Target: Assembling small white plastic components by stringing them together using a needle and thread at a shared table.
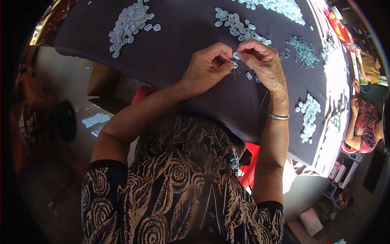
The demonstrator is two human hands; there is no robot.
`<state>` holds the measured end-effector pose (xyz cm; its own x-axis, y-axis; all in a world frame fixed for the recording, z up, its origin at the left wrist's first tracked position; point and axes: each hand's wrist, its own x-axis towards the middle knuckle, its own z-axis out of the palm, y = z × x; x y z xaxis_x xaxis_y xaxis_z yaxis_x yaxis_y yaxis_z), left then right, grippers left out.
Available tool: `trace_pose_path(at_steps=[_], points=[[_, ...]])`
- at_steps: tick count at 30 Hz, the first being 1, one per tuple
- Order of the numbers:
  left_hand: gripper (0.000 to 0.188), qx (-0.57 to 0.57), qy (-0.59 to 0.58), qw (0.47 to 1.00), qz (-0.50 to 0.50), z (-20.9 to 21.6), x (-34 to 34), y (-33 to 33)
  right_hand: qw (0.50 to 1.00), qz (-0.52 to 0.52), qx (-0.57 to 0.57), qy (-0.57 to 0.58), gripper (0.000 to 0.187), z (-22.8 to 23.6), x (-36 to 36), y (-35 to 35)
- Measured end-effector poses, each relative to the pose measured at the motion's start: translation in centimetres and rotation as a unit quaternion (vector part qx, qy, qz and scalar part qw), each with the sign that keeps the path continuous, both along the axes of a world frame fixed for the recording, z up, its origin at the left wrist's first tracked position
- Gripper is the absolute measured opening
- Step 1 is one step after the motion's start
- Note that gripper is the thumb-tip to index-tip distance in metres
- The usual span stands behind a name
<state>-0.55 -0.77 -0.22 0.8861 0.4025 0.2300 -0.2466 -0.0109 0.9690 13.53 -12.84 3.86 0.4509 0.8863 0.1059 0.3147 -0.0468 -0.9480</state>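
Over the dark cloth-covered table, my hands meet fingertip to fingertip. My left hand [208, 68] pinches a small white plastic piece [234, 64] between thumb and forefinger. In the closed fingertips of my right hand [263, 65] is another small white oval piece [236, 55] with a hole in it. The two pieces almost touch; whether they are joined I cannot tell. Just below the fingers lie a few thin metal pins [235, 72] and a loose white piece [249, 75]. A silvery bangle [278, 116] circles my right wrist.
Heaps of similar white pieces lie at the far left [129, 24], behind my hands [235, 24], at the far right [280, 8] and at the right [308, 118]. A pile of small greenish metal parts [304, 53] sits right of my hand. Other people [365, 126] are beyond the table's right edge.
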Motion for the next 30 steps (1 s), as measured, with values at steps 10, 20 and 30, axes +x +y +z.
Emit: trace_pose_path(at_steps=[10,20,30], points=[[0.014,0.012,0.000,1.000,0.007,-0.15,0.03,0.02,1.000,-0.003,-0.001,0.005,0.012,0.10,-0.09,-0.02],[0.016,0.001,0.005,1.000,0.006,-0.24,0.04,0.05,1.000,0.007,-0.006,0.014,0.011,-0.15,0.00,-0.02],[0.022,0.027,-0.006,1.000,0.011,-0.35,0.06,0.05,0.998,0.039,-0.033,-0.020,0.009,0.03,-0.07,0.02]])
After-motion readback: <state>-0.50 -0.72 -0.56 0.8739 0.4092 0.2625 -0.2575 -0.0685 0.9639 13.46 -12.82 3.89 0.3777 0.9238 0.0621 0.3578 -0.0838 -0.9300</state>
